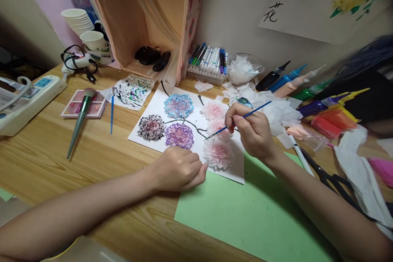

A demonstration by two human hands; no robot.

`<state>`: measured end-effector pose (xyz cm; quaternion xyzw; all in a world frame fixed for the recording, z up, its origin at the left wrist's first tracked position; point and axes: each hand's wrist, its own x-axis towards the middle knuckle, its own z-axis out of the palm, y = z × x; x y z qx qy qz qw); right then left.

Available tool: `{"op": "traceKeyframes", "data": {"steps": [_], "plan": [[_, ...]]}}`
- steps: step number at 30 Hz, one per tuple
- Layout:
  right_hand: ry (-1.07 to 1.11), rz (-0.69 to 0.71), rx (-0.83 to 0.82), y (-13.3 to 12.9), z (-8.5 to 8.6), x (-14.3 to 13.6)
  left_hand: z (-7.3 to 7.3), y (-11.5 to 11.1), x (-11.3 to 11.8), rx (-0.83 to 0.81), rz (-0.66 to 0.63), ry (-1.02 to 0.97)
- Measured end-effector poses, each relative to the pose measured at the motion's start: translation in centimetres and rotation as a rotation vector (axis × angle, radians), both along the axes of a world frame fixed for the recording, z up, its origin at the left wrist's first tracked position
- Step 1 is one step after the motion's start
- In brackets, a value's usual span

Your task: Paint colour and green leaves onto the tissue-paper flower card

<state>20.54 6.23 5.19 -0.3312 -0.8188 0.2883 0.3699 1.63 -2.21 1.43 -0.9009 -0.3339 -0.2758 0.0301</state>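
My right hand (250, 129) is closed around a thin blue paintbrush (253, 108). The brush tip meets a dark painted branch line on the white paper (153, 141). My left hand (181, 168) rests as a fist along the paper's near edge, with nothing showing in it. Textured paper flowers cover the sheet: a blue-tipped flower (178, 106), a black-tipped flower (151, 127), a purple-tipped flower (179, 135) and pale pink flowers (217, 154) on the right. The right hand partly covers one pink flower.
Green paper (233, 217) lies under the sheet's near corner. At left are another blue brush (111, 114), a makeup brush (81, 123) and a paint-smeared tissue (133, 92). Paint bottles (294, 80), tissue scraps (273, 108) and black scissors (330, 178) crowd the right. Markers (208, 59) stand behind.
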Motion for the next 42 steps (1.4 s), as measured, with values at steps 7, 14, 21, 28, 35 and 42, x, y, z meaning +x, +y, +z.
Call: {"op": "traceKeyframes", "data": {"steps": [7, 14, 21, 28, 35, 42], "plan": [[0.008, 0.007, -0.027, 0.2, -0.3, -0.1, -0.1, 0.0, 0.1, -0.005, 0.004, 0.000], [0.013, -0.001, -0.043, 0.3, -0.6, 0.1, 0.1, 0.0, 0.0, -0.015, 0.003, -0.004], [0.022, -0.019, -0.062, 0.4, -0.6, 0.3, -0.1, 0.0, 0.0, -0.007, 0.003, -0.001], [0.034, -0.029, -0.067, 0.5, -0.3, 0.7, 0.0, 0.0, 0.0, -0.010, 0.002, 0.000], [0.099, -0.025, -0.081, 0.5, -0.1, 0.9, 0.0, 0.0, 0.0, -0.011, -0.004, -0.002], [0.052, 0.009, -0.093, 0.3, -0.3, 0.5, -0.1, 0.0, 0.0, -0.015, -0.004, 0.002]]}}
